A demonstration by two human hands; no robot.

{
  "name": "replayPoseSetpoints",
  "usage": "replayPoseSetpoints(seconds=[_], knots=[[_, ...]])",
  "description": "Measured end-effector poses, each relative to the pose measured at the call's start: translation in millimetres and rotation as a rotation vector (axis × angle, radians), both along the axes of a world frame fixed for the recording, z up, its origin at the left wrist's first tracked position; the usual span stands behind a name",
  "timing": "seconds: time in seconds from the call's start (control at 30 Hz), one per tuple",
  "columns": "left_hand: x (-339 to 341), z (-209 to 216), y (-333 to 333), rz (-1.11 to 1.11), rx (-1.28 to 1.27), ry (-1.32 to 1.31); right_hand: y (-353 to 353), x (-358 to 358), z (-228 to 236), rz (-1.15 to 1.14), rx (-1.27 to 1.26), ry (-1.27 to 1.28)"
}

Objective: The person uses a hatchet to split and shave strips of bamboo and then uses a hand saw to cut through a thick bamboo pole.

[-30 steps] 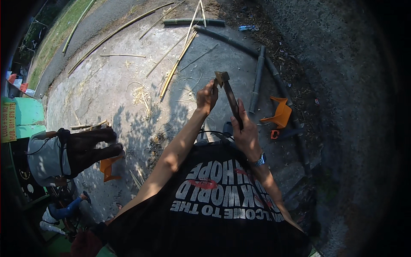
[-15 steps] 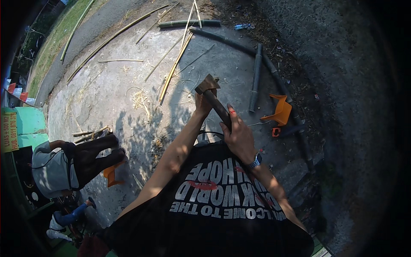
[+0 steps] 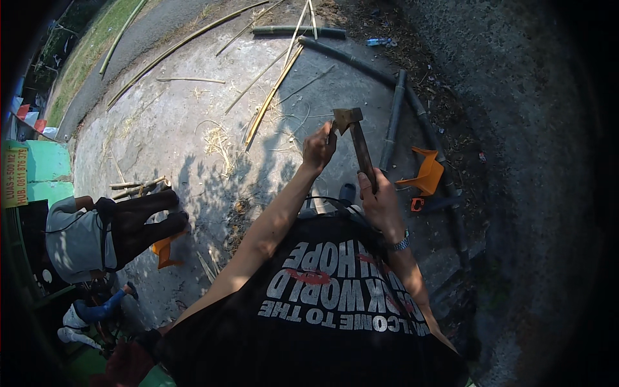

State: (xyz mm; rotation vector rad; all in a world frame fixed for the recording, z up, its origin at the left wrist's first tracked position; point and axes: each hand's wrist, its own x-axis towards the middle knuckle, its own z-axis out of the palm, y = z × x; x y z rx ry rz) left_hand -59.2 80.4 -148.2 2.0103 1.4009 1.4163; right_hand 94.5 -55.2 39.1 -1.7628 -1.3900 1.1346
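My right hand (image 3: pixel 382 205) is closed round the lower handle of a hatchet (image 3: pixel 362 149), a wooden-handled tool with a broad metal head. The head is up and its blade edge points left toward my left hand (image 3: pixel 318 149). That hand is held up with its fingers curled closed, right beside the blade. Something short and dark shows at its fingertips, too small to name. Whether it touches the blade I cannot tell.
Green bamboo poles (image 3: pixel 394 116) and split yellow strips (image 3: pixel 274 97) lie on the concrete ahead. An orange plastic stool (image 3: pixel 427 173) stands at right, another orange piece (image 3: pixel 167 250) at left. Two people (image 3: pixel 80 242) are at left. A rough wall (image 3: pixel 503 97) runs along the right.
The hatchet has swung to the right and stands more upright, its head now apart from my left hand. My right hand has moved right and down, and my left hand slightly right.
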Motion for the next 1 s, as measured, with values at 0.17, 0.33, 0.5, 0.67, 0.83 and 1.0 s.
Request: replayPoseSetpoints(seconds=[0.17, 0.33, 0.5, 0.67, 0.83, 1.0], knots=[[1, 4, -2, 0.023, -0.036, 0.061, 0, -1, -2, 0.014, 0.019, -0.046], [2, 7, -3, 0.030, -0.039, 0.068, 0, -3, -2, 0.006, 0.127, -0.028], [-7, 11, 1, -0.055, -0.114, 0.041, 1, -4, 1, 0.031, 0.110, -0.087], [-63, 70, 16, -0.253, -0.606, 0.051, 1, 5, -1, 0.020, 0.087, -0.091], [-97, 252, 36, 0.135, -0.629, 0.353, 0, 11, 0, 0.073, 0.024, -0.098], [-70, 343, 27, -0.064, 0.078, -0.111, -2, 5, 3, 0.123, -0.035, -0.110]])
